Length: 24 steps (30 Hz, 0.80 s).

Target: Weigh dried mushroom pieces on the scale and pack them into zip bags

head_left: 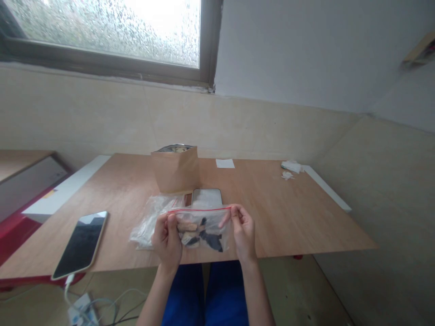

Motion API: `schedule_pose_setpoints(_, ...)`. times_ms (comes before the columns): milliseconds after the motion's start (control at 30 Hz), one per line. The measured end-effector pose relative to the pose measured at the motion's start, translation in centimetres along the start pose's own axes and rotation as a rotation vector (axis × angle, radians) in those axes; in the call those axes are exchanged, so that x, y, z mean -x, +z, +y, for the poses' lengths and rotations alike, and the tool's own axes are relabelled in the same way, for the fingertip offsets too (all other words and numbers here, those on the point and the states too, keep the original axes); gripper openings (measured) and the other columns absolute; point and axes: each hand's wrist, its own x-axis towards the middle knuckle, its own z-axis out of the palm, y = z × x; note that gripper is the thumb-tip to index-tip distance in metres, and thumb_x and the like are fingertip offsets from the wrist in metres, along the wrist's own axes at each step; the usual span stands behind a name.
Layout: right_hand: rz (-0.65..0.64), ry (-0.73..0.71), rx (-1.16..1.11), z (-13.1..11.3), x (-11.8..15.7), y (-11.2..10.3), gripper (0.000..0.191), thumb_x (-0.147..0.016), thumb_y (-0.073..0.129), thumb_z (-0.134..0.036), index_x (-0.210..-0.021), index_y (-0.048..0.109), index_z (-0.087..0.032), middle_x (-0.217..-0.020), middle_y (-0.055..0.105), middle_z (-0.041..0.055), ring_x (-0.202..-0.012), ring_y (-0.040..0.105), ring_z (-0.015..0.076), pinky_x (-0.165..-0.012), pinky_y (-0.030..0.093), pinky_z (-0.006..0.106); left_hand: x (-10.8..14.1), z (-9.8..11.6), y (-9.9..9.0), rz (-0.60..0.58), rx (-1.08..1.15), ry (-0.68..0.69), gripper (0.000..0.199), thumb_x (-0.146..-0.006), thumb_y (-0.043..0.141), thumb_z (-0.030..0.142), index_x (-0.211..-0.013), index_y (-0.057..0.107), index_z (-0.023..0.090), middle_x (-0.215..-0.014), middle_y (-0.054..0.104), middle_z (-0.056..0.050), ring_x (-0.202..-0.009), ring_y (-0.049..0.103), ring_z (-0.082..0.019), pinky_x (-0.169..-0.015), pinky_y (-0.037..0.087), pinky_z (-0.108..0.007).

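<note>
A clear zip-lock bag [228,231] with a red seal line is stretched between my two hands above the table's front edge. Dark, flat pieces and some tan chunks lie inside it. My left hand [167,240] pinches the bag's left end, fingers curled. At the upper right corner, by the red strip, my right hand [244,231] grips with thumb and fingers. Behind the left hand is a loose pile of clear plastic bags [147,222]. A flat, light-topped device [206,197] lies just beyond the held bag, partly hidden by it.
A brown paper pouch [176,172] stands open-topped on the wooden table [272,217]. A phone [81,244] with a white cable lies at the left edge. White paper [224,163] and crumpled white scraps [288,167] sit at the back. A power strip [82,310] is on the floor.
</note>
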Motion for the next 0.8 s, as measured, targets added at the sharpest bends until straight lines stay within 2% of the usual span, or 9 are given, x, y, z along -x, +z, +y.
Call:
schedule_pose_setpoints(100,0.072,0.017,-0.057,0.3,0.0,0.3,0.030,-0.086,0.050,-0.047,-0.078,0.055,-0.018,-0.044,0.051,-0.0066,-0.040,0.049,0.0087,-0.048,0.042,0.020,0.1,0.2,0.2,-0.020,0.012,-0.014,0.032,-0.085,0.049,0.044,-0.067,0.055,0.019,-0.054,0.051,0.005,-0.049,0.045,-0.008,-0.049,0.034,-0.020)
schedule_pose_setpoints(167,0.075,0.029,-0.071,0.3,0.0,0.4,0.030,-0.085,0.051,-0.048,-0.080,0.054,-0.019,-0.045,0.049,-0.0075,-0.038,0.046,0.0081,-0.045,0.039,0.019,0.0,0.4,0.2,-0.034,0.009,-0.058,0.032,-0.085,0.049,0.044,-0.067,0.055,0.019,-0.054,0.052,0.005,-0.050,0.046,-0.009,-0.049,0.036,-0.020)
schedule_pose_setpoints(367,-0.021,0.039,-0.003,-0.1,0.1,0.2,0.030,-0.080,0.058,-0.046,-0.073,0.058,-0.017,-0.060,0.062,-0.0010,-0.057,0.058,0.0105,-0.060,0.046,0.021,-0.4,1.0,0.2,0.003,0.013,-0.112,0.033,-0.086,0.048,0.044,-0.065,0.054,0.019,-0.057,0.055,0.003,-0.054,0.051,-0.010,-0.053,0.040,-0.020)
schedule_pose_setpoints(500,0.061,0.038,0.028,-0.2,0.1,0.1,0.030,-0.078,0.060,-0.046,-0.074,0.061,-0.016,-0.066,0.066,0.0018,-0.064,0.062,0.0137,-0.063,0.048,0.023,-0.7,1.2,0.2,-0.015,0.036,-0.129,0.029,-0.082,0.054,0.043,-0.067,0.058,0.018,-0.060,0.060,0.002,-0.056,0.055,-0.010,-0.055,0.043,-0.020)
schedule_pose_setpoints(633,0.130,0.009,0.110,-0.3,0.0,-0.4,0.034,-0.081,0.055,-0.049,-0.078,0.063,-0.016,-0.068,0.068,0.0038,-0.065,0.064,0.0150,-0.062,0.048,0.024,-1.5,1.2,-0.1,-0.150,0.066,-0.219,0.026,-0.075,0.062,0.043,-0.071,0.064,0.017,-0.065,0.065,0.000,-0.061,0.059,-0.013,-0.059,0.048,-0.023)
schedule_pose_setpoints(800,0.127,-0.065,0.231,-0.7,0.1,-0.8,0.042,-0.089,0.041,-0.048,-0.071,0.062,-0.016,-0.069,0.067,0.0044,-0.066,0.063,0.0147,-0.065,0.047,0.024,-2.3,1.0,-0.5,-0.315,0.163,-0.374,0.029,-0.073,0.064,0.045,-0.081,0.067,0.017,-0.077,0.068,-0.003,-0.072,0.064,-0.017,-0.063,0.052,-0.025)
